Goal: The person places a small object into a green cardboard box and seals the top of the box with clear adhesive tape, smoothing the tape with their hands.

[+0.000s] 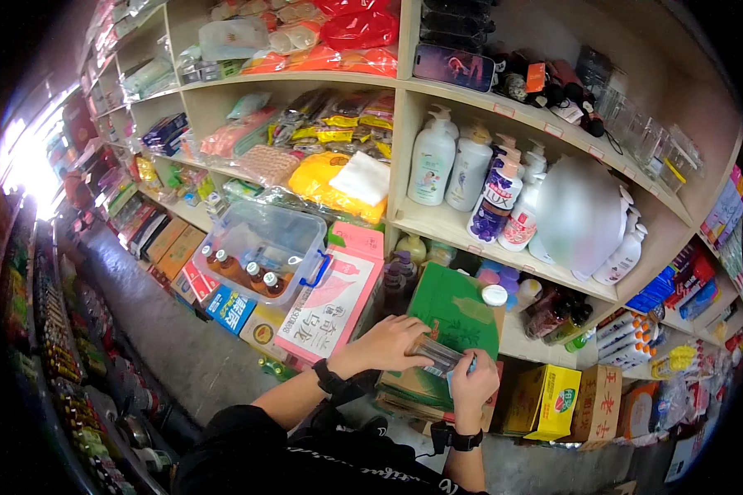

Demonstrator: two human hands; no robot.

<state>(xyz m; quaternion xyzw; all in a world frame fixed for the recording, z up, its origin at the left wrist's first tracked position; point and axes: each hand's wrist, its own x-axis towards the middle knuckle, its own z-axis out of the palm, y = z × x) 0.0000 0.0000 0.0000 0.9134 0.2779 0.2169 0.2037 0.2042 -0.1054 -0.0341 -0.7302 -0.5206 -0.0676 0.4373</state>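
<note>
A small clear bottle [436, 355] with a pale blue cap lies sideways between both hands, over a green carton [454, 318]. Left hand [384, 345] fingers wrap its body; right hand [473, 384] fingers clasp the cap end.

Green carton [452, 318] and clear bin [266, 239] crowd the shelf front; aisle floor [153, 318] open.

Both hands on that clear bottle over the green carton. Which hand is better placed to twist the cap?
Probably right hand: it wraps the capped end of the clear bottle; left hand steadies the body.
</note>
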